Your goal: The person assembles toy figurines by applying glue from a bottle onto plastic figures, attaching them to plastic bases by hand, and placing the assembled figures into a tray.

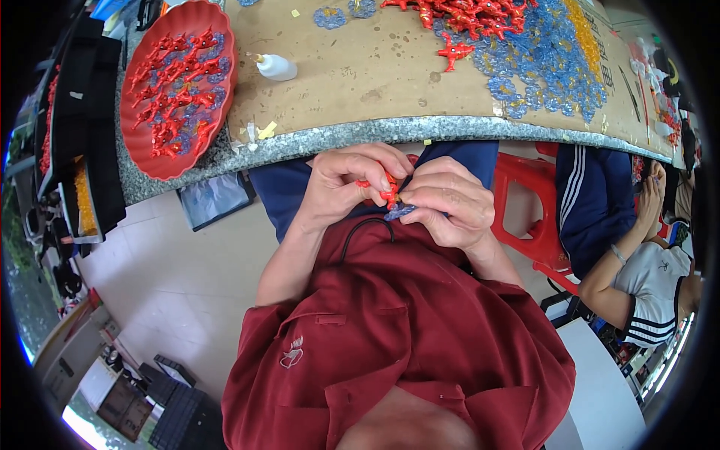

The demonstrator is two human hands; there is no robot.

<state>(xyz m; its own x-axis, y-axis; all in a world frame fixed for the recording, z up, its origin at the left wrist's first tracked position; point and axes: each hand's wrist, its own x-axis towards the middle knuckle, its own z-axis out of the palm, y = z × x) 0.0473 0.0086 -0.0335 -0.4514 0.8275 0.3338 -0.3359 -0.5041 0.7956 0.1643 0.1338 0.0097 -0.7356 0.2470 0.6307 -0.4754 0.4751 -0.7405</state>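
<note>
Red glossy figurine (389, 198), head view: pinched by the left hand (341, 180) over the lap (279, 191), beside the speckled table edge (330, 136). Right hand (451, 201) pinches a translucent blue piece (398, 213) at its lower end; hands close together.

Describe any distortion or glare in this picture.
Head view: fisheye bows the counter edge, corners go black; glare whitens the lower left, pale sheen on the floor; the red figure in the left hand shows little fine detail.

Downward head-worn fisheye view, close
</note>
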